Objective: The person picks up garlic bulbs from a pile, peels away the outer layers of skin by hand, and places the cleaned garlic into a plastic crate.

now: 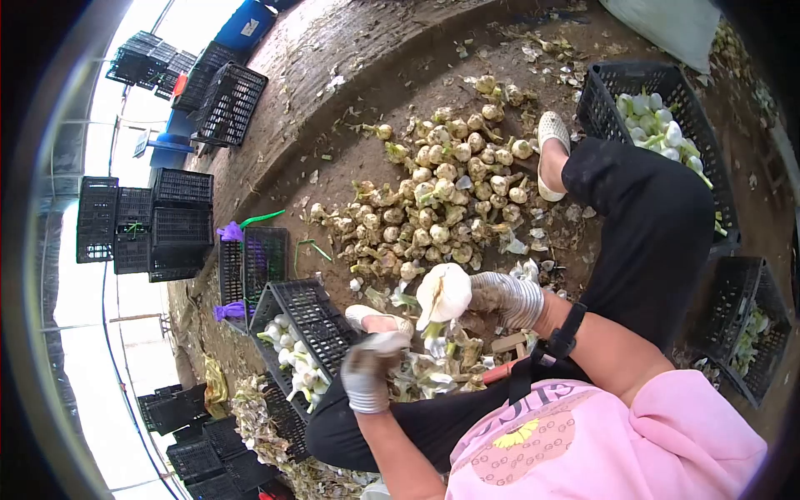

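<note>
My right hand (507, 298), in a striped, soiled glove, is closed on a large white garlic bulb (444, 292), held in front of my body. To the lower left of the bulb and apart from it is my left hand (371, 372), also gloved; motion smears its fingers, so their grip cannot be made out. Beyond both hands a wide heap of unpeeled bulbs (442, 196) with stems covers the ground. Loose skins and leaves (433, 371) lie beneath the held bulb, beside a red-handled object (500, 372) near my lap.
A black crate of white bulbs (310, 321) stands left of my left hand. Another filled crate (596, 100) is beyond my right leg, and a third crate (754, 325) sits at the far right. Stacked black crates (182, 218) and a blue barrel (244, 27) stand to the left.
</note>
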Demonstrator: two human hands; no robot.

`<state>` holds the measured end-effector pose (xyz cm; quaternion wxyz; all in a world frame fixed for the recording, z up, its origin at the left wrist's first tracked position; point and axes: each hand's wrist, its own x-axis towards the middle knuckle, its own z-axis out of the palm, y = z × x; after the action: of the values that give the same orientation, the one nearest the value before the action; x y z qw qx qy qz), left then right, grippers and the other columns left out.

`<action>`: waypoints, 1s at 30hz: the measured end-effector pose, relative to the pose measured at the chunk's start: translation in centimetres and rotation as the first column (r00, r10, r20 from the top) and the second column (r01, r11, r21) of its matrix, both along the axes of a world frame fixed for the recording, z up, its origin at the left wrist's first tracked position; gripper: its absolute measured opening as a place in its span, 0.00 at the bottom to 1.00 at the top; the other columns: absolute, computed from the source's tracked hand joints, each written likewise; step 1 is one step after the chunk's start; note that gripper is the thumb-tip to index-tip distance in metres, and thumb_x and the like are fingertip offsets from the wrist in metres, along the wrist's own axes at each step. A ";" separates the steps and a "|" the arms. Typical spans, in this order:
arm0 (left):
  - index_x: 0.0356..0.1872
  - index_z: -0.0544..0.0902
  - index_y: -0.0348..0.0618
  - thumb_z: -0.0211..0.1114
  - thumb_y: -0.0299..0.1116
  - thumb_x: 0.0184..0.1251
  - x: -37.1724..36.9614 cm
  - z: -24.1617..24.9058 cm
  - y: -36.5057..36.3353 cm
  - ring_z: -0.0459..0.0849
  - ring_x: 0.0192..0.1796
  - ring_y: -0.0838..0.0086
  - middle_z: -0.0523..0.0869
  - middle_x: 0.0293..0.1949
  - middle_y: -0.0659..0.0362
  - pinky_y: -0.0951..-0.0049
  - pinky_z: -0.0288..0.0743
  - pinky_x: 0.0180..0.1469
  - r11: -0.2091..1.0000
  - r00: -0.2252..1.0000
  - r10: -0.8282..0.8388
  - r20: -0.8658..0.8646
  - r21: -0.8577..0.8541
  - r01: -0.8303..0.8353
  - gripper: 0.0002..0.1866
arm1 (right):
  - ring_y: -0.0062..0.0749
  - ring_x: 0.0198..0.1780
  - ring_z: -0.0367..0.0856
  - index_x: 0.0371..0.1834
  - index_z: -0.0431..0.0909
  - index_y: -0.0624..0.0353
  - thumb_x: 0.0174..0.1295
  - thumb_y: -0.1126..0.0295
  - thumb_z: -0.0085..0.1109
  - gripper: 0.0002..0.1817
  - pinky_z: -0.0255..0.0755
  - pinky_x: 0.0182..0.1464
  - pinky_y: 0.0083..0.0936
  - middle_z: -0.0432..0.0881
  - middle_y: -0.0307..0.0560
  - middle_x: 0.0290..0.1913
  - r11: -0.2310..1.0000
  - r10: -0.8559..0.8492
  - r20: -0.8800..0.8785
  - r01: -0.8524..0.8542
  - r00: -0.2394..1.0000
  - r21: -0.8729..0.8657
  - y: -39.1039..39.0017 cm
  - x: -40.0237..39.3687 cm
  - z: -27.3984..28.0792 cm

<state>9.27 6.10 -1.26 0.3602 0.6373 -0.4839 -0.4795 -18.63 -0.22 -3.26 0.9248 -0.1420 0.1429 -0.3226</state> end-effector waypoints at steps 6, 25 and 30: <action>0.51 0.74 0.39 0.76 0.27 0.35 -7.8 3.4 1.4 0.76 0.35 0.74 0.74 0.40 0.57 0.75 0.74 0.37 0.953 0.972 0.110 0.207 -0.298 -0.045 0.34 | 0.15 0.40 0.75 0.56 0.71 0.56 0.57 0.58 0.60 0.25 0.70 0.35 0.13 0.77 0.34 0.44 0.986 0.155 -0.050 -0.158 0.987 -0.051 0.0 0.6 -1.1; 0.67 0.50 0.49 0.73 0.21 0.38 -7.5 0.1 1.4 0.71 0.51 0.71 0.69 0.52 0.54 0.73 0.70 0.53 0.996 0.998 -0.063 0.003 -0.066 0.063 0.53 | 0.18 0.32 0.74 0.50 0.72 0.63 0.61 0.64 0.56 0.18 0.70 0.35 0.18 0.77 0.38 0.31 0.817 0.341 -0.577 -0.538 0.743 -0.210 0.7 2.1 -1.5; 0.60 0.64 0.47 0.68 0.19 0.45 -1.8 4.2 -1.3 0.77 0.44 0.68 0.75 0.45 0.54 0.72 0.77 0.45 0.904 0.932 0.363 -0.016 -0.234 -0.357 0.36 | 0.19 0.33 0.74 0.48 0.73 0.64 0.61 0.67 0.54 0.15 0.71 0.37 0.17 0.77 0.38 0.36 0.935 0.082 -0.595 -0.268 0.799 -0.231 -0.6 2.8 -1.4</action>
<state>7.46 4.81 2.90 0.5080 0.6755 -0.4159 -0.3356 -15.87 -0.85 -4.61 0.8308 -0.3859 0.3508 -0.1944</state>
